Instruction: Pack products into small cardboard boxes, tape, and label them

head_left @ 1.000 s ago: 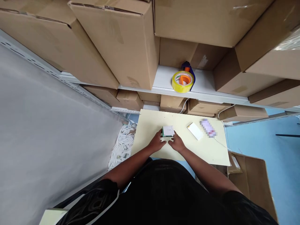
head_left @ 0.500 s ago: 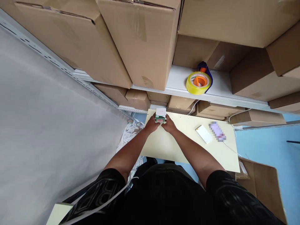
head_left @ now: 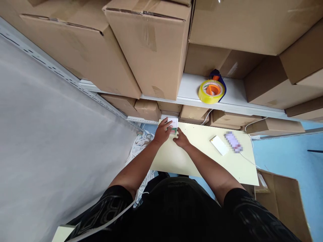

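A small stack of white and green boxes [head_left: 173, 125] sits at the far left corner of the pale yellow table [head_left: 202, 154]. My left hand [head_left: 163, 132] rests against the stack's left side, fingers curled on it. My right hand [head_left: 181, 140] lies just right of and below the stack, fingers extended toward it; whether it touches the stack is unclear.
A white card [head_left: 219, 145] and a blurred phone [head_left: 233, 142] with a cable lie on the table's right. A yellow tape roll [head_left: 210, 91] sits on the white shelf [head_left: 234, 95] among large cardboard boxes [head_left: 151, 47]. An open carton [head_left: 282, 198] stands lower right; paper scraps [head_left: 137, 144] lie left.
The stack was slid from the table's middle to its far left corner. My right hand has since eased back from it while my left hand stays on it.
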The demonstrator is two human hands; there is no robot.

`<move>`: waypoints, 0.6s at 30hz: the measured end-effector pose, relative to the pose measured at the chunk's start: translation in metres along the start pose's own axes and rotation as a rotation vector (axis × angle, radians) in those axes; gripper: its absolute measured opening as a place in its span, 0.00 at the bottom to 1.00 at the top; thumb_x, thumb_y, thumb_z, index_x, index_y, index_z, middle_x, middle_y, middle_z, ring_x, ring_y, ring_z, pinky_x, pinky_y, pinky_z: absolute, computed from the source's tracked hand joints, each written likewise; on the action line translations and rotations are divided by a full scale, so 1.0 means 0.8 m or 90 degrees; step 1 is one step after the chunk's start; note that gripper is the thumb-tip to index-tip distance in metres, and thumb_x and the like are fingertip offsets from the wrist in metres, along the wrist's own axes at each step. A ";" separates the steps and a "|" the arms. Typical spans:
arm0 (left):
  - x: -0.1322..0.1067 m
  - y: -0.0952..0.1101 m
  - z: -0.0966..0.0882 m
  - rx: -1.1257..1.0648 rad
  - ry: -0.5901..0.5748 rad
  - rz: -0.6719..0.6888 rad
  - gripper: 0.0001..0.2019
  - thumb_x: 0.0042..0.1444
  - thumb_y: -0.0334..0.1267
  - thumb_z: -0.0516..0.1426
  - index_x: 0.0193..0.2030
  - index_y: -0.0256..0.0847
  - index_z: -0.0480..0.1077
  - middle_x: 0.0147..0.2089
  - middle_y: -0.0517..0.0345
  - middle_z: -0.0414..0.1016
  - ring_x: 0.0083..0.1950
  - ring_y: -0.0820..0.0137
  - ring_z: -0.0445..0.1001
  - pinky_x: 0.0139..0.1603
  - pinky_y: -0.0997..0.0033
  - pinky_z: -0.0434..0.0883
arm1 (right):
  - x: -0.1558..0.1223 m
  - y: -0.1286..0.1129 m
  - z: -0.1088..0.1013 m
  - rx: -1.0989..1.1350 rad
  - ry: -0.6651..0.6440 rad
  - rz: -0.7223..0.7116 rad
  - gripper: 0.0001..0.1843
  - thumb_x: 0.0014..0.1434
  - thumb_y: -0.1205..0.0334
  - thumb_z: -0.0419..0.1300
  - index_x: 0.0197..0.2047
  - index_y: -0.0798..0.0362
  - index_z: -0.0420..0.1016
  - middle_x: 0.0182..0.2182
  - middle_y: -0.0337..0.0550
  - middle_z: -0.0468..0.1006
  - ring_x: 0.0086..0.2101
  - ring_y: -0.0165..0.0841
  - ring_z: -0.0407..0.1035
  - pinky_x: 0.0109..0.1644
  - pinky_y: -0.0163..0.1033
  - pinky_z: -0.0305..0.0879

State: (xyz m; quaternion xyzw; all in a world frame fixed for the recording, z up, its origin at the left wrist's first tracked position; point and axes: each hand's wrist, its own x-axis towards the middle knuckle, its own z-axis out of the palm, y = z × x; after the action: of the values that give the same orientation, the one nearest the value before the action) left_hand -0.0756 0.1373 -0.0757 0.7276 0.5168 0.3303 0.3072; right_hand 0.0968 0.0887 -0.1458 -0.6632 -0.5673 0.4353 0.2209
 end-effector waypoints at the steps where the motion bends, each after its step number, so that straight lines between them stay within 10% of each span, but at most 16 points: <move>1: 0.000 -0.001 0.001 -0.002 -0.003 0.000 0.21 0.70 0.50 0.52 0.61 0.43 0.75 0.73 0.50 0.62 0.70 0.59 0.67 0.74 0.55 0.62 | -0.002 0.000 0.001 0.005 -0.009 0.022 0.53 0.54 0.61 0.64 0.78 0.47 0.44 0.68 0.51 0.66 0.59 0.46 0.71 0.60 0.54 0.72; 18: 0.022 -0.017 -0.022 0.115 -0.086 0.127 0.19 0.68 0.49 0.56 0.60 0.46 0.75 0.71 0.52 0.67 0.67 0.56 0.70 0.70 0.56 0.66 | -0.118 0.051 0.016 -0.046 0.004 0.126 0.37 0.57 0.59 0.64 0.69 0.48 0.64 0.56 0.51 0.79 0.50 0.44 0.78 0.51 0.49 0.75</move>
State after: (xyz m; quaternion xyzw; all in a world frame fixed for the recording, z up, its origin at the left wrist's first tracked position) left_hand -0.0930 0.1601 -0.0732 0.8207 0.4477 0.2618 0.2398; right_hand 0.1114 -0.0134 -0.1538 -0.7250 -0.5137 0.4321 0.1541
